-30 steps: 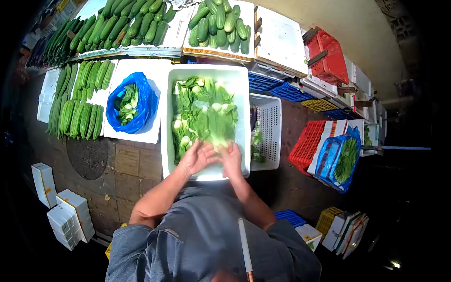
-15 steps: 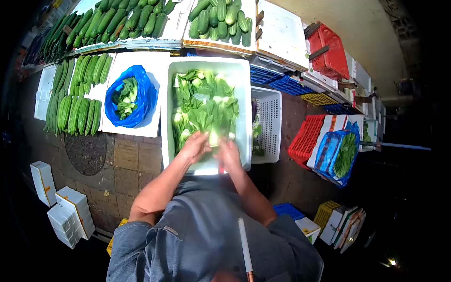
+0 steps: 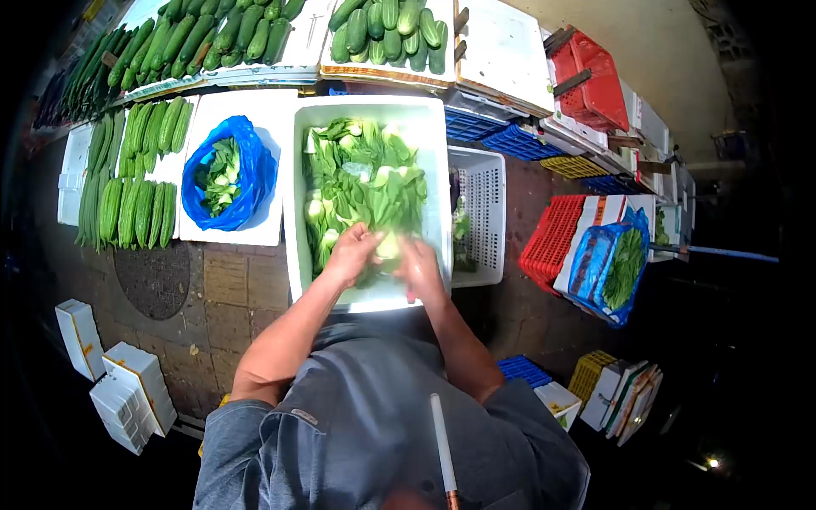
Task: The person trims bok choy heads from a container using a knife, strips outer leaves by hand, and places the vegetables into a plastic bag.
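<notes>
My left hand [image 3: 354, 253] is closed on a head of bok choy [image 3: 388, 246], its pale stem end toward me and its leaves pointing away. Close to that stem end is my right hand [image 3: 420, 270], blurred by motion and curled. A small red-handled tool [image 3: 410, 295] pokes out below its palm; its working end cannot be made out. Both hands are over the near part of a white foam box [image 3: 298, 195], where more bok choy [image 3: 353, 144] lies in a loose layer.
A blue plastic bag [image 3: 262, 166] with leafy greens stands left of the box, near bitter melons [image 3: 132, 212]. Cucumbers [image 3: 391, 30] lie beyond. A white perforated crate [image 3: 489, 212] stands at right, red crates [image 3: 551, 242] farther over. A cigarette [image 3: 442, 446] juts up below.
My right hand has shifted slightly right and away from the stem end, with the red handle. The left hand keeps hold of the bok choy. The whole view has moved slightly.
</notes>
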`<state>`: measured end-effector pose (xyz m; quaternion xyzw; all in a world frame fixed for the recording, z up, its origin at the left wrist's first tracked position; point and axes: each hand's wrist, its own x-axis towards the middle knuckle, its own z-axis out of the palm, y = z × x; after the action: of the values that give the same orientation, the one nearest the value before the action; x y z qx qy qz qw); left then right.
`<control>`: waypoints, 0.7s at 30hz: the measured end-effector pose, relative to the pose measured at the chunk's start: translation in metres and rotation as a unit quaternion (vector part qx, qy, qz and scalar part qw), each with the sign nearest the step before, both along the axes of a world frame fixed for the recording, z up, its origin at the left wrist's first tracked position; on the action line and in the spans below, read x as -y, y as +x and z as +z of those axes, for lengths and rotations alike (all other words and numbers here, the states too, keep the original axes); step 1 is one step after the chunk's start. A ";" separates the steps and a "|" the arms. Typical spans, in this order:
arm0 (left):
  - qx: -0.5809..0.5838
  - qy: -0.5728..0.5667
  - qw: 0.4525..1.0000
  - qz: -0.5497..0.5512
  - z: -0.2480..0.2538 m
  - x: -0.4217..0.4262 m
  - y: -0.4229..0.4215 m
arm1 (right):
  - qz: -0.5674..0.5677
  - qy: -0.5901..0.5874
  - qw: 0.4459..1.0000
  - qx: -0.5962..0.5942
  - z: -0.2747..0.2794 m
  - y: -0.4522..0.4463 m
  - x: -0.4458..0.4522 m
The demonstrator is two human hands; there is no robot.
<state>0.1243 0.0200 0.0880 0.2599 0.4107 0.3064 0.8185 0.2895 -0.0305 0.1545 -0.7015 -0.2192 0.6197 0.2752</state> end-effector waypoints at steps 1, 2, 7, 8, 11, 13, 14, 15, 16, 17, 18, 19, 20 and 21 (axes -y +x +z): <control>-0.006 0.016 1.000 -0.005 0.006 0.000 0.002 | 0.002 0.002 1.000 0.022 0.001 -0.001 -0.002; -0.011 0.032 0.999 -0.010 0.008 0.000 0.003 | 0.004 0.005 0.999 0.043 0.003 -0.003 -0.004; -0.065 0.036 0.997 -0.005 0.001 0.001 0.010 | -0.017 0.031 0.998 0.044 0.011 -0.010 -0.007; -0.083 0.039 0.996 -0.009 -0.006 0.001 0.010 | -0.023 0.022 0.999 0.038 0.018 -0.011 -0.007; -0.091 0.040 0.995 -0.014 -0.017 0.002 0.010 | -0.039 0.019 0.999 0.015 0.003 -0.010 -0.002; -0.085 0.025 0.996 0.025 0.000 0.002 0.018 | -0.045 0.023 0.999 0.006 0.000 -0.010 -0.001; -0.091 0.024 0.995 0.021 0.002 0.003 0.018 | -0.046 0.024 0.999 0.006 0.000 -0.010 0.001; -0.097 0.023 0.995 0.017 0.003 0.002 0.018 | -0.046 0.025 0.999 0.005 0.002 -0.010 0.001; -0.104 0.022 0.994 0.014 0.003 0.001 0.018 | -0.044 0.028 0.999 -0.002 -0.002 -0.009 0.002; -0.101 0.036 0.994 -0.002 -0.019 0.003 0.015 | -0.042 0.031 0.999 -0.009 -0.009 -0.008 0.004; -0.095 0.037 0.995 -0.010 -0.021 0.003 0.014 | -0.041 0.035 0.998 -0.015 -0.011 -0.007 0.006; -0.088 0.039 0.995 -0.018 -0.024 0.003 0.013 | -0.040 0.062 0.997 -0.039 -0.011 -0.005 0.010; -0.082 0.041 0.995 -0.026 -0.027 0.003 0.012 | -0.038 0.090 0.993 -0.062 -0.010 -0.001 0.014; -0.061 0.027 0.998 -0.020 -0.030 0.002 0.010 | -0.037 0.118 0.989 -0.086 -0.008 0.004 0.018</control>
<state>0.1341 0.0183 0.0585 0.3078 0.4462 0.2844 0.7908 0.2933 -0.0484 0.1466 -0.6160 -0.2401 0.6368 0.3968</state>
